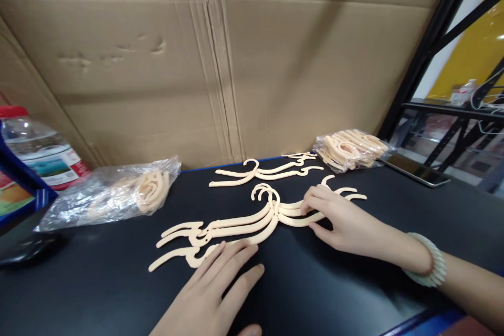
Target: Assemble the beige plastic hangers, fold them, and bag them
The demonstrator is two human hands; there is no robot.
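Several cream plastic folding hangers lie unfolded and close together on the black table, their hooks bunched in the middle. My right hand reaches over their right arms, thumb on the near side and curled fingers on the far side, gripping there. Part of those arms is hidden under it. My left hand rests with fingers stretched out and apart, the fingertips at the left arm of the nearest hanger. Behind this group lies another cream folding hanger, with part of one more at its far right.
Clear plastic bags of folded hangers lie at left and back right. A phone is beside the right bag. A large red-capped bottle and a dark mouse-like object are at left. Cardboard stands behind the table.
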